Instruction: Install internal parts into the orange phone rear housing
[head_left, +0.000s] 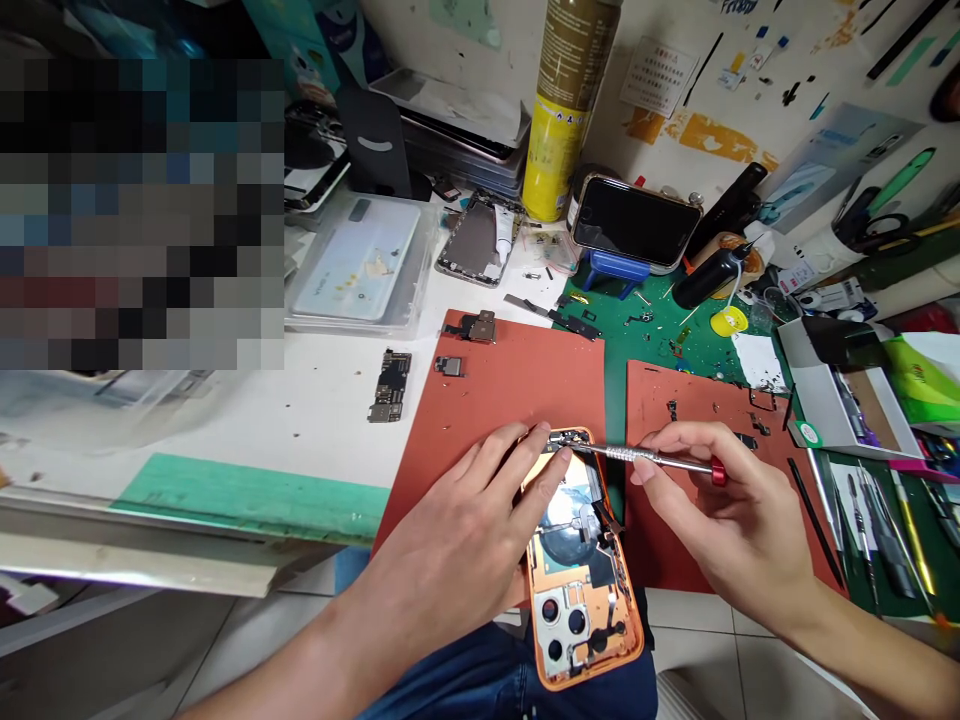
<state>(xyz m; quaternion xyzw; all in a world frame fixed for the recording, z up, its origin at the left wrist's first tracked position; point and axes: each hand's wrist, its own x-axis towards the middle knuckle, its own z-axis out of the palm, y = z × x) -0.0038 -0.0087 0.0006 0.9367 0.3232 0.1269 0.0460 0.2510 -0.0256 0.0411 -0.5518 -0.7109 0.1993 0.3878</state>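
Note:
An orange phone frame [630,625], opened up with its inner parts showing, rests partly over the mat's front edge and above my lap. My left hand [465,520] steadies it from the left, fingertips pressed on its far end; the thumb is hidden. Between the thumb and fingers of my right hand [739,510] is a slim silver screwdriver [622,454] with a red end cap. Its tip touches small parts at the frame's far end, close to my left fingertips. Three camera openings show in the frame's near end.
A circuit board [390,385] lies left of the red mat [525,375], which carries a camera module [480,327]. Behind stand a yellow spray can [555,150] and a propped phone [636,222]. Tweezers [862,530] and other tools lie at right. A blurred block covers the upper left.

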